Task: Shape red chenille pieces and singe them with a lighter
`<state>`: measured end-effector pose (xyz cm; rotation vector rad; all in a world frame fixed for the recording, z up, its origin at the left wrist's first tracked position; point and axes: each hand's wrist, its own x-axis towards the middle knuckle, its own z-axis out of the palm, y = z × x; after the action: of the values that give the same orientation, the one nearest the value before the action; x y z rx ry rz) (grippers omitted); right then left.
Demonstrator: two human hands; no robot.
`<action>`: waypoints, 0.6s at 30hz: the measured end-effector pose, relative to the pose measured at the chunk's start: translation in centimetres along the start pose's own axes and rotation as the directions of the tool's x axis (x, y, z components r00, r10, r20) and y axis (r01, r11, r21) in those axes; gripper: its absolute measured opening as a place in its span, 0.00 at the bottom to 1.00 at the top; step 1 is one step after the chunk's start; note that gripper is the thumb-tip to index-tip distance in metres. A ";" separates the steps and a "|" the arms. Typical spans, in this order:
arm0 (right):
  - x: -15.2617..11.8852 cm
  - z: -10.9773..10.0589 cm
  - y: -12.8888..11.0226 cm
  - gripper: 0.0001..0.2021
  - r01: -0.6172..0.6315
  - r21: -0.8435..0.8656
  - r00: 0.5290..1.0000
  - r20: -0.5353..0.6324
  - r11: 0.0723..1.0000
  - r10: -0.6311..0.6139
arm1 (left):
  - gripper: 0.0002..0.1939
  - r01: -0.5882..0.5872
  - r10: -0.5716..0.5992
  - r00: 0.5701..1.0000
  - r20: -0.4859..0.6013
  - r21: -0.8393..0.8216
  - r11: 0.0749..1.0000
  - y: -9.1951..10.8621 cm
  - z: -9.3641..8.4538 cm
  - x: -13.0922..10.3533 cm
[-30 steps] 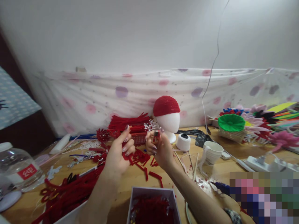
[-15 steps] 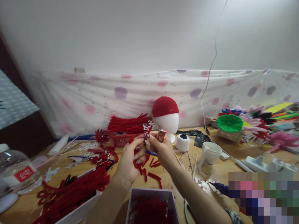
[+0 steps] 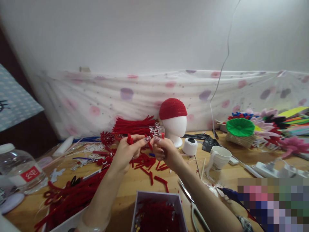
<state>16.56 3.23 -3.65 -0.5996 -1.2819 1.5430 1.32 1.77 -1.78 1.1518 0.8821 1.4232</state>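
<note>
Red chenille piece (image 3: 130, 139): a short curled length, pinched between the thumb and fingertips of the left hand (image 3: 125, 151), raised above the worktop (image 3: 125, 190) in front of the foam head form (image 3: 174, 125). The left hand is closed around this piece, fingertips meeting those of the right hand (image 3: 164, 150) at centre frame. The right hand is curled shut; a small red end shows just above its fingers, but what it grips cannot be told. Directly below both hands, cut red chenille bits (image 3: 147, 164) lie scattered on the worktop. A purple-rimmed box (image 3: 156, 197) of red material sits at the near edge, with scissors (image 3: 193, 206) just beside it on the right. The foam head form carries a red cap (image 3: 173, 108). A white thread spool (image 3: 189, 146) and a white cup (image 3: 219, 157) stand to the right of the hands; a clear water bottle (image 3: 18, 167) stands at far left.
</note>
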 end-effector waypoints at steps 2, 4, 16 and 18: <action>0.4 -0.3 0.3 0.23 -0.090 0.103 0.996 0.028 0.991 0.087 | 0.18 -0.037 0.036 0.998 -0.056 -0.018 0.999 0.1 -0.1 0.1; 0.7 -0.6 0.8 0.25 -0.167 0.133 0.986 0.037 0.977 0.164 | 0.18 -0.082 0.080 0.991 -0.108 -0.014 0.997 0.2 -0.3 0.1; 0.7 0.8 2.3 0.22 -0.369 0.065 0.929 0.032 0.927 0.368 | 0.15 -0.176 0.174 0.967 -0.186 0.007 0.984 0.3 -0.2 0.0; 0.6 1.0 2.4 0.23 -0.371 0.038 0.928 0.065 0.928 0.368 | 0.15 -0.172 0.169 0.967 -0.189 0.003 0.985 0.2 -0.2 0.1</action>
<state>14.59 3.50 -5.39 -0.8052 -1.2152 1.9071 1.09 1.82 -1.67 1.1167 0.9203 1.6987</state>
